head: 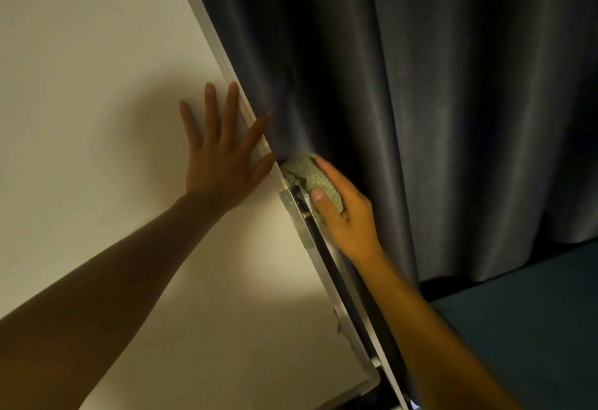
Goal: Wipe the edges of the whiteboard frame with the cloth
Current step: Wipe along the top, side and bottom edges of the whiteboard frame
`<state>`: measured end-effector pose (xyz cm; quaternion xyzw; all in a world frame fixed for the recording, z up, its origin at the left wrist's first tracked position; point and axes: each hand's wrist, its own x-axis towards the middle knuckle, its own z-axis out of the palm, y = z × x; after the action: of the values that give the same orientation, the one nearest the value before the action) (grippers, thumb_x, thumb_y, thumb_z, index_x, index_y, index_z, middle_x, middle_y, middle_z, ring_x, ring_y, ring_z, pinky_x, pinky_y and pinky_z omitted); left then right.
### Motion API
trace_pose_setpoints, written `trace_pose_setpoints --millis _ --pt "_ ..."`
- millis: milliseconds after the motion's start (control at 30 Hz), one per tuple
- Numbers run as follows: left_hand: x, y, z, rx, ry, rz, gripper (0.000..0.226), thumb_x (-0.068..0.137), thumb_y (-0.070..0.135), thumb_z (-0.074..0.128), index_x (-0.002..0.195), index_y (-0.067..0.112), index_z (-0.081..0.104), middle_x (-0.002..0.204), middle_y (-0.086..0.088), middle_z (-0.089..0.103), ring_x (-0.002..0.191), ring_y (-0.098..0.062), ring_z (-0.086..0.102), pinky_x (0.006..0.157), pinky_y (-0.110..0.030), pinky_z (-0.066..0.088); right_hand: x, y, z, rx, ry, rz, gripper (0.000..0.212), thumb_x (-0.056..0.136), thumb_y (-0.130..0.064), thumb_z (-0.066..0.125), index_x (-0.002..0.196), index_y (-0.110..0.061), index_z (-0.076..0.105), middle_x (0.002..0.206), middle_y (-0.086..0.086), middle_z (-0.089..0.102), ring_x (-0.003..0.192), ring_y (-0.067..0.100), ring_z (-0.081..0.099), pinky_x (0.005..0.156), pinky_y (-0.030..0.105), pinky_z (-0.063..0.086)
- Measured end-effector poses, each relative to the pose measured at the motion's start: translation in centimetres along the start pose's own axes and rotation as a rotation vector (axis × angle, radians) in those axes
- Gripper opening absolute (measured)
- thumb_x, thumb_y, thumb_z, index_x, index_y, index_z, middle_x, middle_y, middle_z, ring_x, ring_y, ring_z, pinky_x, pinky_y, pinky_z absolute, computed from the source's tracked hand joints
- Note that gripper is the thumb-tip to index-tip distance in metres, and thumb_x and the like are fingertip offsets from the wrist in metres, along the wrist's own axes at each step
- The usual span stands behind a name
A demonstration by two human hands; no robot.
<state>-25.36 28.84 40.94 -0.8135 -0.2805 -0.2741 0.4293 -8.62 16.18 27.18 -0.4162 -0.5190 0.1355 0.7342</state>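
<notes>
Two bare arms reach up from my view toward the whiteboard [97, 102], whose pale face fills the side left of its frame [226, 63]. A dark curtain [420, 86] hangs right of the frame, close behind it. My left hand [223, 157] lies flat on the board with its grip spread wide, fingertips touching the frame. My right hand [343, 215] presses a bunched greenish cloth [307, 173] against the frame's outer edge, grip closed around it.

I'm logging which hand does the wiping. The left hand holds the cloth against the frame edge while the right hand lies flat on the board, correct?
Hands are swapped. The head view shows the right hand holding the cloth against the frame edge, while the left hand lies flat on the board.
</notes>
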Motion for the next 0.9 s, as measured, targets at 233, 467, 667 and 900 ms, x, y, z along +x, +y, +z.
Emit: trace_pose_setpoints --millis 233,467,667,900 --pt "-1.0 -1.4 1.2 0.046 0.008 0.006 0.083 0.103 0.077 0.037 0.171 0.035 0.017 0.177 -0.024 0.015 0.161 -0.056 0.014 0.122 -0.081 0.015 -4.4 3.3 3.4 -0.018 0.190 0.115 0.030 0.102 -0.028 0.054 0.131 -0.035 0.058 0.133 0.001 0.060 0.117 -0.001 0.057 0.092 0.019 0.054" --pt "-2.5 -3.3 2.2 0.059 0.051 0.003 0.085 0.104 0.075 0.043 0.171 0.037 0.009 0.175 -0.025 0.021 0.159 -0.058 0.020 0.124 -0.080 0.015 -10.9 8.5 4.0 -0.085 0.282 0.007 0.040 0.101 -0.058 0.036 0.136 -0.045 0.050 0.125 -0.006 0.061 0.111 -0.002 0.062 0.094 0.009 0.046" --pt "-3.9 -0.8 1.1 0.016 -0.074 -0.077 0.083 0.104 0.077 0.035 0.171 0.032 0.017 0.176 -0.026 0.015 0.161 -0.056 0.015 0.123 -0.081 0.010 -13.8 10.7 2.7 -0.182 0.182 0.199 0.041 0.098 -0.067 0.035 0.134 -0.048 0.039 0.126 -0.001 0.054 0.115 0.009 0.058 0.096 0.015 0.046" --pt "-4.9 0.4 0.1 -0.005 -0.135 -0.026 0.085 0.105 0.077 0.025 0.172 0.029 0.006 0.180 -0.018 -0.001 0.164 -0.050 0.006 0.124 -0.080 0.013 -13.4 7.9 0.1 -0.119 0.144 0.170 0.052 0.098 -0.063 0.038 0.125 -0.024 0.058 0.120 0.007 0.063 0.109 0.036 0.065 0.093 0.050 0.054"
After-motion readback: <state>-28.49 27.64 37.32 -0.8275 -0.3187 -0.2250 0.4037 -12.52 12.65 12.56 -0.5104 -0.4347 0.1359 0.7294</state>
